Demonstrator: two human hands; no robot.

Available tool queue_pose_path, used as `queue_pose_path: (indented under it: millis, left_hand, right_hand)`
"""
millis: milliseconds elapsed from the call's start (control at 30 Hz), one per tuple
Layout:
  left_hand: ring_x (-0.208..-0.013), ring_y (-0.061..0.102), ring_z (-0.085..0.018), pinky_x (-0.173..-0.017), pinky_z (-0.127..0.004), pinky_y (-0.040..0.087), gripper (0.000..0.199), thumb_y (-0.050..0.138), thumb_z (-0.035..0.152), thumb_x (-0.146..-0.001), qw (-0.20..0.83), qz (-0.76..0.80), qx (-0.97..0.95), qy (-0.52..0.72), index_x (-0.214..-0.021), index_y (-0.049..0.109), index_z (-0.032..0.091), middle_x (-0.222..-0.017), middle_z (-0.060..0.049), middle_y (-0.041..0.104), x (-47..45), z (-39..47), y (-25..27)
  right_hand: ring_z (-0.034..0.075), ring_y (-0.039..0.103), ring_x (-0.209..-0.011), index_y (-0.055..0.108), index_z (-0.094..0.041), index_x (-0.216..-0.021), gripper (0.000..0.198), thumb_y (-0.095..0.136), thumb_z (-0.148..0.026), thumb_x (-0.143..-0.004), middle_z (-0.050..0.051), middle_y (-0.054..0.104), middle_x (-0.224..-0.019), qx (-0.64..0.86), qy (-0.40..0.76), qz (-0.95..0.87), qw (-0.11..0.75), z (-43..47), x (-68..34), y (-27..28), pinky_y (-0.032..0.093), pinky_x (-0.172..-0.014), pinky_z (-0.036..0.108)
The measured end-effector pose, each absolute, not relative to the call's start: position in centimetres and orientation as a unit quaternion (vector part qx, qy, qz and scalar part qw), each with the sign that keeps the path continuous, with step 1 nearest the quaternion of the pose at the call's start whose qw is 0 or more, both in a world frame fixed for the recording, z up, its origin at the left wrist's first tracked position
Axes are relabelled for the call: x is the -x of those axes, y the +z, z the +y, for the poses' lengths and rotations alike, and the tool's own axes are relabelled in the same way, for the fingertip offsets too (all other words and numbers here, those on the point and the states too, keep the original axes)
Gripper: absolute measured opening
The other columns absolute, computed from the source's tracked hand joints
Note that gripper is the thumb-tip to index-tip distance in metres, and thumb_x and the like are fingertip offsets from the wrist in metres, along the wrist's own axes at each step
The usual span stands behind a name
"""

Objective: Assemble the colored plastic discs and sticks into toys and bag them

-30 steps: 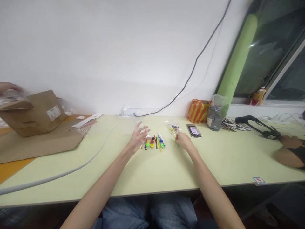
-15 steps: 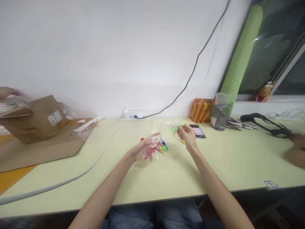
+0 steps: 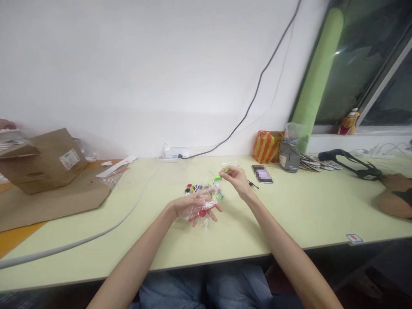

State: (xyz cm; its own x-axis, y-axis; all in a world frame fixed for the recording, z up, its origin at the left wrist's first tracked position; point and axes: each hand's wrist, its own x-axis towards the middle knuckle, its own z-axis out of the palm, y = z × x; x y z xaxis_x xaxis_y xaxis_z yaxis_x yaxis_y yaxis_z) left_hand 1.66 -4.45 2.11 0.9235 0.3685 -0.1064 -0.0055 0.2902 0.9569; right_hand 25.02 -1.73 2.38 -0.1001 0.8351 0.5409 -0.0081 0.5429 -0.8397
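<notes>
My left hand (image 3: 188, 204) holds a crinkled clear plastic bag (image 3: 206, 223) between thumb and spread fingers. A red plastic piece with a round disc and long arms (image 3: 202, 213) shows at the bag; whether it lies inside or on top I cannot tell. Just above the bag, my right hand (image 3: 236, 178) pinches a bright green plastic piece (image 3: 218, 177) in its fingertips. Small coloured pieces (image 3: 189, 186) in red, black, blue and yellow lie on the table behind my left hand, partly hidden. To the right of my right wrist lies a black piece (image 3: 253, 185).
A phone (image 3: 262, 174) lies behind my right hand, near a red-and-yellow striped bag (image 3: 266, 146) and a grey bag (image 3: 289, 154). At left stand a cardboard box (image 3: 48, 161) and a grey cable (image 3: 96, 236). Another person's hand (image 3: 394, 199) rests at the right edge.
My right hand has moved left, bringing the green piece close to the bag. My left hand has turned, showing the red piece's disc. The camera view has shifted slightly right.
</notes>
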Motion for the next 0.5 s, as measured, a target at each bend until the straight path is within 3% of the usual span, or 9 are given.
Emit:
queue_pose_path:
  millis: [133, 267, 333, 400, 500]
  left_hand:
    - [-0.107, 0.068, -0.036, -0.051, -0.023, 0.054, 0.089, 0.072, 0.037, -0.081, 0.794, 0.142, -0.581, 0.111, -0.153, 0.021, 0.032, -0.128, -0.019, 0.06, -1.8, -4.5, 1.9]
    - [-0.102, 0.069, -0.034, -0.049, -0.023, 0.053, 0.087, 0.074, 0.037, -0.079, 0.799, 0.123, -0.579, 0.108, -0.151, 0.026, 0.033, -0.127, -0.018, 0.061, -2.2, -4.8, 1.8]
    - [-0.101, 0.069, -0.033, -0.05, -0.023, 0.053, 0.083, 0.073, 0.036, -0.079, 0.798, 0.113, -0.578, 0.127, -0.15, 0.03, 0.032, -0.125, -0.017, 0.062, -2.3, -4.9, 1.8]
    - [-0.101, 0.069, -0.032, -0.052, -0.023, 0.053, 0.081, 0.073, 0.034, -0.08, 0.791, 0.107, -0.579, 0.166, -0.149, 0.033, 0.03, -0.123, -0.017, 0.063, -2.4, -4.9, 1.9]
    - [-0.105, 0.067, -0.031, -0.057, -0.024, 0.054, 0.081, 0.074, 0.027, -0.079, 0.761, 0.13, -0.582, 0.256, -0.149, 0.034, 0.03, -0.129, -0.017, 0.061, -2.3, -4.5, 2.0]
  right_hand:
    - [0.015, 0.06, -0.068, 0.072, -0.018, -0.083, 0.031, 0.078, -0.047, -0.074, 0.003, 0.071, -0.078, 0.319, 0.317, -0.734, 0.51, -1.5, -24.8, 4.3, 0.043, -0.065, 0.027]
    - [0.019, 0.066, -0.084, 0.077, -0.02, -0.09, 0.031, 0.071, -0.049, -0.081, 0.005, 0.076, -0.092, 0.276, 0.339, -0.825, 0.358, -2.4, -24.6, 6.9, 0.048, -0.078, 0.031]
    - [0.021, 0.068, -0.092, 0.077, -0.02, -0.097, 0.036, 0.062, -0.051, -0.088, 0.006, 0.076, -0.098, 0.249, 0.372, -0.832, 0.327, -2.6, -24.8, 7.7, 0.049, -0.084, 0.032]
    - [0.022, 0.067, -0.099, 0.077, -0.02, -0.101, 0.039, 0.055, -0.051, -0.093, 0.007, 0.076, -0.105, 0.26, 0.362, -0.808, 0.386, -2.3, -25.4, 7.9, 0.049, -0.088, 0.033]
    - [0.022, 0.066, -0.099, 0.075, -0.018, -0.097, 0.041, 0.048, -0.049, -0.095, 0.009, 0.075, -0.103, 0.352, 0.254, -0.721, 0.54, -0.8, -27.8, 6.6, 0.048, -0.087, 0.033]
